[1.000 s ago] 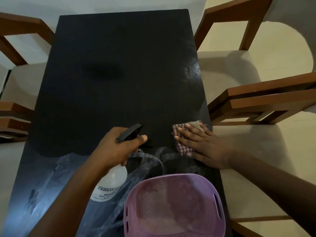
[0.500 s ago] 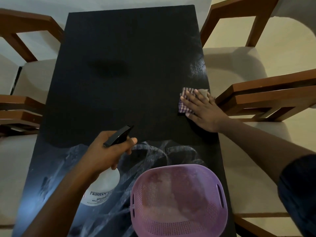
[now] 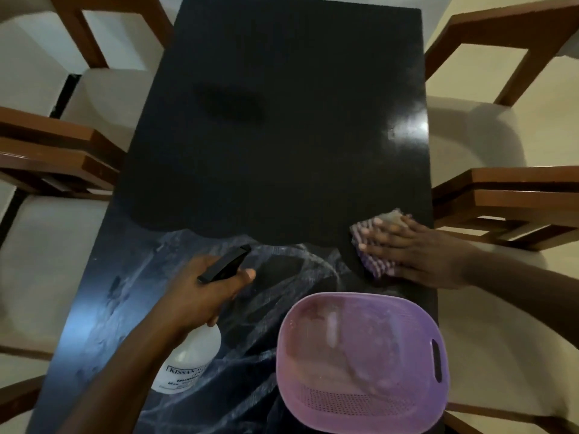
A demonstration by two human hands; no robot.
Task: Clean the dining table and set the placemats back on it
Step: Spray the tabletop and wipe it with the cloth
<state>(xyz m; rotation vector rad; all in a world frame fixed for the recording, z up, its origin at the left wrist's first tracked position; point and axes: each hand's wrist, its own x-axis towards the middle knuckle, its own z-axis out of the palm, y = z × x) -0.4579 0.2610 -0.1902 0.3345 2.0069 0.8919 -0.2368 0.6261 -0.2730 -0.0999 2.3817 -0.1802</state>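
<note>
The glossy black dining table (image 3: 282, 136) runs away from me. Near its right edge my right hand (image 3: 416, 255) lies flat with spread fingers on a checked purple cloth (image 3: 372, 264) and presses it onto the tabletop. My left hand (image 3: 203, 292) grips a white spray bottle (image 3: 188, 361) with a black trigger head (image 3: 224, 264), held over the near half of the table. Wet streaks (image 3: 282, 277) cover the near part of the surface. No placemats are in view.
A purple perforated plastic basket (image 3: 363, 358) stands on the near right part of the table. Wooden chairs with cream seats stand along the left side (image 3: 56, 158) and the right side (image 3: 501, 195). A light reflection (image 3: 407, 130) shines at the right edge.
My right hand slid the cloth away from me along the right edge, then back toward me. The left hand with the bottle stayed in place. The camera tilted a little.
</note>
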